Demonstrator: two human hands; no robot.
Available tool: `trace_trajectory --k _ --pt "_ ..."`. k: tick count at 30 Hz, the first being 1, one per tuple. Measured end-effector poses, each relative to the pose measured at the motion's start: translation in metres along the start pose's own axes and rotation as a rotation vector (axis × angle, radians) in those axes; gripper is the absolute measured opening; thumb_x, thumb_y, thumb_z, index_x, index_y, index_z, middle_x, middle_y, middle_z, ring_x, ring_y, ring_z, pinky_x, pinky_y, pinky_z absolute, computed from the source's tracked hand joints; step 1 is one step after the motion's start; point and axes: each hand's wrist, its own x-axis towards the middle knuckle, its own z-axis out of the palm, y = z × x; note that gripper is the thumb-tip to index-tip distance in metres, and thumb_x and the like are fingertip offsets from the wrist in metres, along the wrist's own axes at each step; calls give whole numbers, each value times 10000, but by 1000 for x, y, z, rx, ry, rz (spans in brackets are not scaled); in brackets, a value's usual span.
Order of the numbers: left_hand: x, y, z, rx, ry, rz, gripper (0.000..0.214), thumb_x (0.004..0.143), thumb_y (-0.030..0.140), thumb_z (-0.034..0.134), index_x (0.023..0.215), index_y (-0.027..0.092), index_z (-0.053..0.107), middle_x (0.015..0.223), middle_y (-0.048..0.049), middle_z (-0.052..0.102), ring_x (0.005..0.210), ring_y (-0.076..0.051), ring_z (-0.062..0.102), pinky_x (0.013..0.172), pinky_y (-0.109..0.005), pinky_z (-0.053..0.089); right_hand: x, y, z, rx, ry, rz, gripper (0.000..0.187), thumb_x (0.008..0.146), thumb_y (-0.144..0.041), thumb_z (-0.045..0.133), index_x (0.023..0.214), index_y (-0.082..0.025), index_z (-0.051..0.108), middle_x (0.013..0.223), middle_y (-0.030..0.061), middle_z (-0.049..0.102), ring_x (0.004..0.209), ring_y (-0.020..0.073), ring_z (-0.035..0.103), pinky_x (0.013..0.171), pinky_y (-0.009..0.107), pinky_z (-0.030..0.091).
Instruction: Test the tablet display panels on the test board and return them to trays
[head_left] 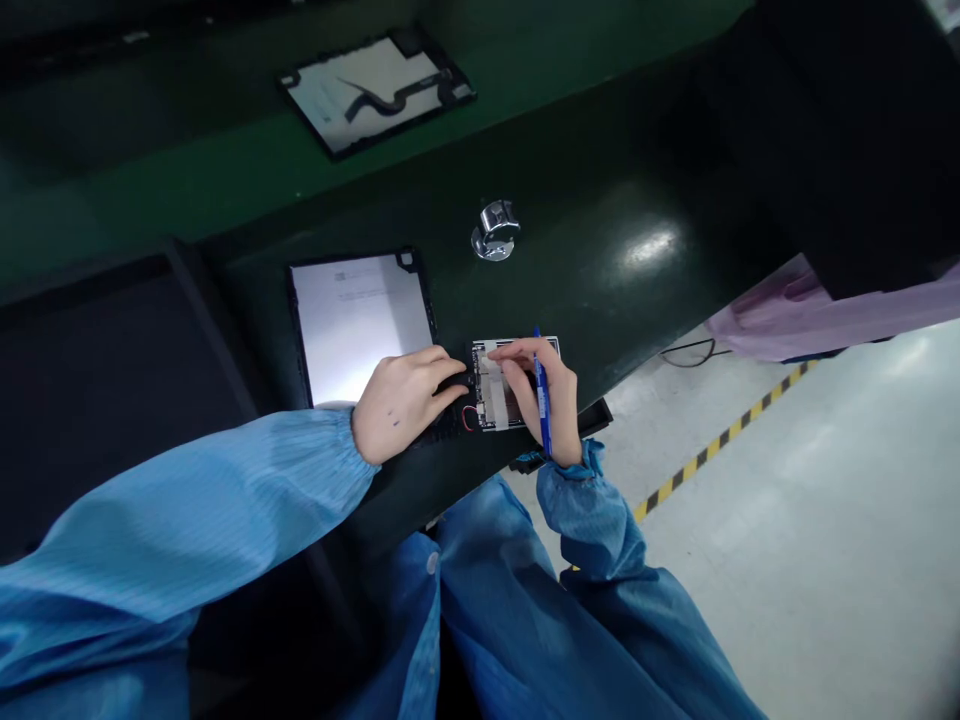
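Observation:
My right hand (559,395) has a blue pen (542,400) tucked in it, lying along the palm towards the wrist. Its thumb and index finger bend down onto a small open device (491,405) with a circuit board and pale tape strips. From the other side, my left hand (405,405) reaches to the device's left edge, thumb and index finger apart and no held thing visible between them. A thin red wire (466,418) curls by that edge. Beside my left hand lies a flat panel (360,315) with a white back and black frame, partly covered by the hand.
A shiny metal tape dispenser or ring-shaped holder (496,230) stands on the dark green table (585,270). Farther back, another white-backed panel (375,85) carries a black ribbon cable. A black tray (112,350) is at the left. Yellow-black floor tape (712,447) runs at the right.

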Motion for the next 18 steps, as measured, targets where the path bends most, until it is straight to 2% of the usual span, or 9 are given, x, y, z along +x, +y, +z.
trace_trajectory --k 5,18 --pt "0 2 0 29 -10 5 141 923 239 610 920 169 733 900 -30 716 707 -157 672 631 -270 501 0 -1 -3 13 -21 -10 95 957 -241 536 997 -239 621 1000 4 714 922 152 686 898 315 528" --pt "-1 1 0 -2 -2 15 109 881 221 668 880 141 742 872 -27 709 631 -136 641 600 -267 504 0 0 -4 -10 -34 -26 99 952 -232 537 992 -238 627 973 -6 706 890 139 677 869 289 518"
